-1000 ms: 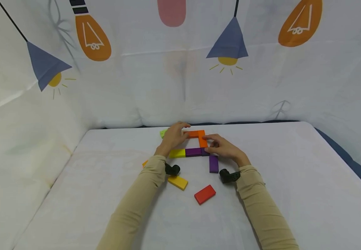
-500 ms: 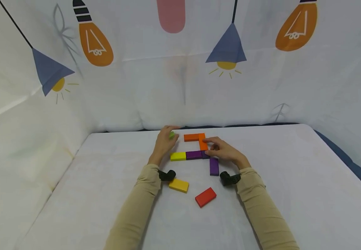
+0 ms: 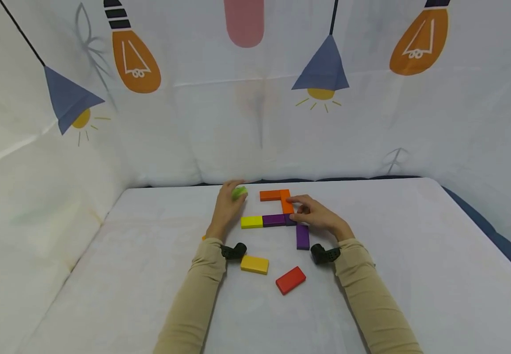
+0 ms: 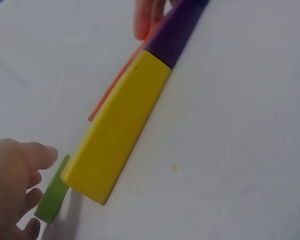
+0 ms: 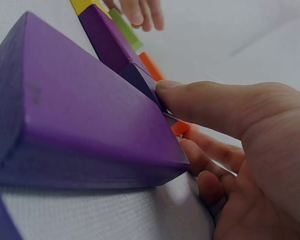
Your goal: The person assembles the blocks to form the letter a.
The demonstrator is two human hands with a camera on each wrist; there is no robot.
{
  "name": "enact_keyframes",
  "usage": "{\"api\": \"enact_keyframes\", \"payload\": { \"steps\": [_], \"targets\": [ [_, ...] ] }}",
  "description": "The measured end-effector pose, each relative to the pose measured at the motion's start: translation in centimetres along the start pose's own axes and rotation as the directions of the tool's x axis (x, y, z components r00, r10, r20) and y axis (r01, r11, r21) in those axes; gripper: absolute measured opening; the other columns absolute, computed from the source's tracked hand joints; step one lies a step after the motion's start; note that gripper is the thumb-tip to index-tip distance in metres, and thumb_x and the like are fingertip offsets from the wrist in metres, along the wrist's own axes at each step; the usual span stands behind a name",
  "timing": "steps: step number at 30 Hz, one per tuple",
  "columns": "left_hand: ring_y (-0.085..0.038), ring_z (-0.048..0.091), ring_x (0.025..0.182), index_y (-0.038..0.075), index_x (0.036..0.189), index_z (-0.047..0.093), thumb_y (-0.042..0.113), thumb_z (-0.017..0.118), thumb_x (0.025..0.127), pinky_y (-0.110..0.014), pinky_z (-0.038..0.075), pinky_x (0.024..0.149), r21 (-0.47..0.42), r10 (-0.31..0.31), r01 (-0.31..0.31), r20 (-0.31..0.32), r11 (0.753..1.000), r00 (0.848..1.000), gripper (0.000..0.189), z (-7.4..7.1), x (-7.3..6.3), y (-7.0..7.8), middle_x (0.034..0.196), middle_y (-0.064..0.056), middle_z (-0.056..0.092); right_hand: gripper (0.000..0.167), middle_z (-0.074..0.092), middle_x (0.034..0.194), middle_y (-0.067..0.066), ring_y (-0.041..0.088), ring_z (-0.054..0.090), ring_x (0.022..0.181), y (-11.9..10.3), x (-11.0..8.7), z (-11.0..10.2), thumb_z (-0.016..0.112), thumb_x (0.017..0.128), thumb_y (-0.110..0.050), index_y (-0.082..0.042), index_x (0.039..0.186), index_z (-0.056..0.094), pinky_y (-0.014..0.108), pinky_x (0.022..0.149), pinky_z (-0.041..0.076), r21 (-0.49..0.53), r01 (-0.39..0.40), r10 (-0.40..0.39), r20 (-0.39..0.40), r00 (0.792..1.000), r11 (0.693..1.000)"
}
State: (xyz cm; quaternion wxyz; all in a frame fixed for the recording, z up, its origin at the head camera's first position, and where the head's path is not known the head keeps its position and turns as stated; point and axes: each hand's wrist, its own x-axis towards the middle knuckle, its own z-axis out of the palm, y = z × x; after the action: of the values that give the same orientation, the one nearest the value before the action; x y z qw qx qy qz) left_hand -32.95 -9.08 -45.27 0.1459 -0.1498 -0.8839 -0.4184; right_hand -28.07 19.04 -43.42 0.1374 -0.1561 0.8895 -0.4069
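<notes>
Pinching flat green block (image 3: 240,192)

Fabric-draped tabletop (image 3: 392,236) recording booth

Around my block chain (image 3: 277,216): far side walled by curtain (image 3: 255,123); near side, loose yellow block (image 3: 254,264), red block (image 3: 290,280) obstruct; right open.

- The left hand (image 3: 226,206) lay toward the table's far edge, fingers curled round a green block (image 3: 239,192).
- The right hand (image 3: 315,214) rested palm down near the table's middle, thumb and fingertips pressed against blocks.
- Both forearms, in tan sleeves, stretched forward from the near edge.
</notes>
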Motion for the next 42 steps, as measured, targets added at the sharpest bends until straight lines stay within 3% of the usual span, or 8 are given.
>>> {"api": "enact_keyframes", "payload": {
  "steps": [7,16,29,35,42],
  "targets": [
    [-0.03,0.045,0.127,0.009,0.133,0.053,0.013,0.06,0.089,-0.045,0.033,0.111,0.004,-0.061,0.061,0.024,0.998,0.998,0.045,-0.05,-0.06,-0.62,0.135,-0.015,0.049,0.055,0.039,0.141,0.007,0.024,0.047,0.108,0.16,-0.17,0.09,0.061,0.091,-0.034,-0.024,0.142,0.041,0.033,0.087,0.041,0.011,0.006,-0.006,-0.007,1.0,1.0],
    [-0.033,0.049,0.123,0.003,0.134,0.051,0.009,0.058,0.09,-0.044,0.038,0.107,0.026,-0.107,0.106,0.025,0.994,0.994,0.045,0.34,-0.36,-0.44,0.133,-0.018,0.052,0.055,0.043,0.133,0.009,0.022,0.048,0.101,0.72,-0.25,0.15,0.061,0.091,-0.033,-0.021,0.141,0.043,0.029,0.081,0.042,-0.001,0.012,-0.012,-0.007,1.0,1.0],
    [-0.031,0.05,0.122,0.007,0.128,0.059,0.004,0.058,0.09,-0.043,0.038,0.107,0.09,-0.111,0.111,0.002,0.99,0.994,0.037,0.19,-0.4,-0.32,0.13,-0.013,0.056,0.055,0.042,0.136,0.01,0.023,0.049,0.102,0.64,-0.13,0.08,0.062,0.091,-0.034,-0.021,0.141,0.043,0.03,0.081,0.042,0.016,0.039,-0.039,-0.004,0.999,0.999],
    [-0.032,0.048,0.126,0.004,0.128,0.058,0.005,0.059,0.089,-0.044,0.036,0.109,0.091,-0.084,0.085,-0.011,0.992,0.996,0.039,-0.02,-0.03,-0.69,0.134,-0.012,0.054,0.054,0.042,0.134,0.01,0.023,0.049,0.1,0.52,0.22,0.05,0.061,0.092,-0.033,-0.021,0.141,0.043,0.03,0.082,0.042,0.001,0.053,-0.053,-0.003,0.999,0.999],
    [-0.029,0.05,0.123,0.009,0.124,0.062,0.005,0.059,0.09,-0.042,0.037,0.108,0.106,-0.086,0.085,0.008,0.991,0.996,0.034,-0.11,0.02,-0.82,0.13,-0.01,0.058,0.054,0.041,0.137,0.01,0.023,0.049,0.102,0.4,0.37,0.07,0.06,0.092,-0.032,-0.02,0.141,0.042,0.031,0.084,0.042,-0.006,0.065,-0.065,-0.001,0.998,0.998]
  ]
}}
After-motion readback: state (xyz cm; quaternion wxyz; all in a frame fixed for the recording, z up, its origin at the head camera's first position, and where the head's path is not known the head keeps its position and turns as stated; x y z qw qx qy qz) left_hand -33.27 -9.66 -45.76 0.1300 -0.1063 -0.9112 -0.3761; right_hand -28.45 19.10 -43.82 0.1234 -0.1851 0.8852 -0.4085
